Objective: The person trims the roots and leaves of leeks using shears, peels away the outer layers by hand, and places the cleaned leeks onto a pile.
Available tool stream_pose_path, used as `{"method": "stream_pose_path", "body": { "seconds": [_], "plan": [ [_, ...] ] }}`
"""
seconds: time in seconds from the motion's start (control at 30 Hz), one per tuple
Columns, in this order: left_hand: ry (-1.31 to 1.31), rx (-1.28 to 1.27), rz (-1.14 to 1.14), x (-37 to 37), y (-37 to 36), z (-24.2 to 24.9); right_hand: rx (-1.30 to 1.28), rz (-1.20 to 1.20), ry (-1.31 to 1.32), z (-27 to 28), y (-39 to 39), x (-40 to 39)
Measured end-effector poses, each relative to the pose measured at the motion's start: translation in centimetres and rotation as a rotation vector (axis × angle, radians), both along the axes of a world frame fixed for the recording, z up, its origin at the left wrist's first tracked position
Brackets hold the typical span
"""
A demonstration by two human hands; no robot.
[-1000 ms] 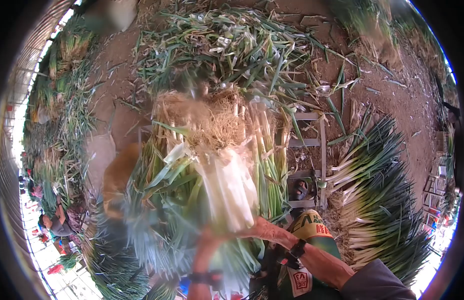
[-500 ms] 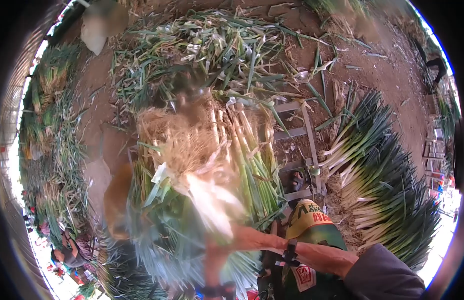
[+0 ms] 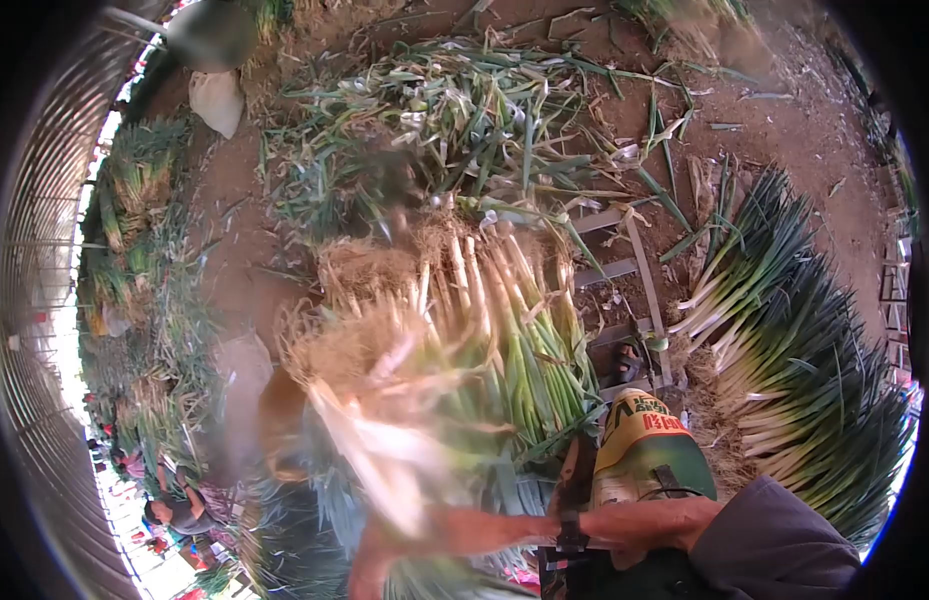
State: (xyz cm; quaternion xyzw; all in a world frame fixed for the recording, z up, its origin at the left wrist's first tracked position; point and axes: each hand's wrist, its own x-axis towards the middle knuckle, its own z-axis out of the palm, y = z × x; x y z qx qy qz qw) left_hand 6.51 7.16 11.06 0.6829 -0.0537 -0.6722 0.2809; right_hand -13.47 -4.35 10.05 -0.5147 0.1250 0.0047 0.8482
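Note:
A blurred handful of long green onions (image 3: 379, 465) is lifted at a slant, with bushy roots at its upper left. My right hand (image 3: 409, 530), smeared by motion, closes around the stems at their lower end; a dark watch is on that wrist. More skin (image 3: 367, 578) at the bottom edge looks like part of my left hand, its fingers blurred and unreadable. Beneath the raised handful lies a thick pile of green onions (image 3: 539, 370), roots pointing away from me and leaves toward me.
On the right stretches a long row of green onions (image 3: 784, 380). Stripped leaves (image 3: 434, 110) are heaped beyond the pile. A metal frame (image 3: 644, 270) stands beside it. More onions (image 3: 149, 350) and a person (image 3: 179, 510) are at left.
The lifted handful has swung left and its roots have turned toward the upper left. My right hand has moved left with it. The camera view has shifted, so the surroundings sit farther right.

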Motion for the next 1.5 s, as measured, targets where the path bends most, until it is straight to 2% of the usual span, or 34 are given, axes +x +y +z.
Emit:
{"method": "stream_pose_path", "body": {
  "seconds": [0.3, 0.47, 0.63, 0.73, 0.83, 0.9, 0.97, 1.03, 1.1, 1.17, 1.2, 1.27, 1.33, 1.4, 1.5],
  "plan": [
    [0.155, 0.119, 0.079, -0.8, 11.3, 5.4, -0.248, 0.066, -0.061, -3.3, 4.9, -2.9],
    [0.125, 0.189, 0.016, -5.9, 8.3, 3.0, -0.408, 0.002, 0.027, -5.1, 6.6, -4.5],
    [0.111, 0.201, -0.035, -9.3, 6.0, 1.7, -0.565, 0.138, 0.069, -3.1, 3.0, -5.5],
    [0.111, 0.199, -0.053, -10.1, 5.5, 1.2, -0.569, -0.066, -0.017, -5.3, 4.9, -4.5],
    [0.103, 0.199, -0.058, -10.7, 5.2, 0.8, -0.674, -0.008, -0.133, -6.3, 4.9, -5.9],
    [0.101, 0.202, -0.061, -10.9, 4.8, 0.6, -0.548, -0.025, -0.194, -6.9, 4.6, -7.2],
    [0.098, 0.203, -0.076, -11.0, 4.4, 0.5, -0.458, 0.084, -0.147, -7.0, 3.9, -7.6],
    [0.098, 0.202, -0.088, -11.3, 4.1, 0.3, -0.387, 0.330, 0.005, -6.3, 2.7, -7.6],
    [0.094, 0.201, -0.096, -11.7, 4.1, 0.1, -0.499, 0.146, -0.184, -6.4, 2.7, -8.7],
    [0.093, 0.199, -0.104, -11.9, 3.9, 0.0, -0.564, 0.008, -0.232, -6.7, 2.8, -9.9],
    [0.102, 0.198, -0.107, -12.0, 3.7, 0.1, -0.573, -0.035, -0.184, -6.9, 2.9, -10.5],
    [0.102, 0.196, -0.114, -12.1, 3.6, 0.0, -0.752, 0.007, -0.026, -6.3, 2.7, -10.8],
    [0.104, 0.194, -0.112, -12.4, 3.6, -0.2, -1.082, 0.194, 0.194, -4.7, 2.2, -10.8],
    [0.106, 0.194, -0.113, -12.8, 3.9, -0.2, -1.715, -0.181, 0.071, -7.4, 1.1, -11.6],
    [0.118, 0.199, -0.119, -13.0, 3.8, -0.2, -1.605, -0.125, 0.178, -11.1, -5.3, -9.6]
  ]
}}
